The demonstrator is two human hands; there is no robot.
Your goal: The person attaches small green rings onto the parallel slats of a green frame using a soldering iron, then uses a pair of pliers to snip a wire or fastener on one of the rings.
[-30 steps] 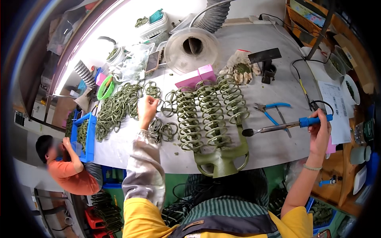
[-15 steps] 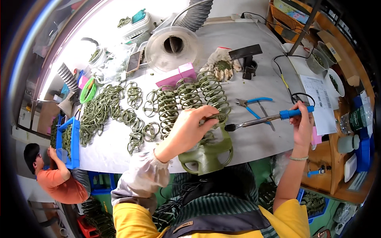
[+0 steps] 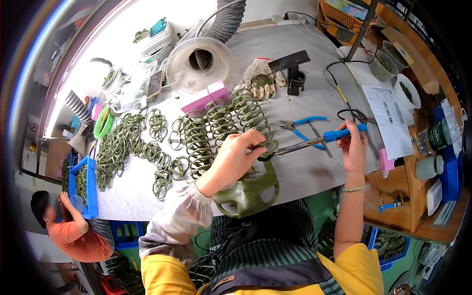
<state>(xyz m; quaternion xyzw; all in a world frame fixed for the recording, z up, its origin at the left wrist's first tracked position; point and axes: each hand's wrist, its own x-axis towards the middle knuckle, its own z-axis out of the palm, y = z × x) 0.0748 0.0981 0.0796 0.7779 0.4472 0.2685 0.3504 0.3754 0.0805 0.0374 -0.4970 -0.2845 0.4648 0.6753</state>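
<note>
My left hand [image 3: 235,156] is closed in a pinch on a green ring [image 3: 269,146] at the near end of a row of rings. My right hand [image 3: 353,151] grips the blue handle of a soldering iron [image 3: 299,145]. The iron's dark tip is at the pinched ring, just by my left fingertips; whether they touch I cannot tell. Coil-like rows of green rings [image 3: 197,142] stretch away from a green plastic piece with looped handles [image 3: 251,192] near the table edge. My left hand covers part of them.
Loose green rings [image 3: 120,142] are heaped at left. Blue-handled pliers [image 3: 306,129], a black stand [image 3: 295,73], a stained glove [image 3: 260,81], a pink block [image 3: 205,98] and a clear funnel hood [image 3: 177,66] stand around. A co-worker [image 3: 73,236] sits at left beside a blue crate [image 3: 90,187].
My right hand has brought the iron's tip in to the ring in my left fingers. The left hand keeps its pinch. The whole view has shifted slightly.
</note>
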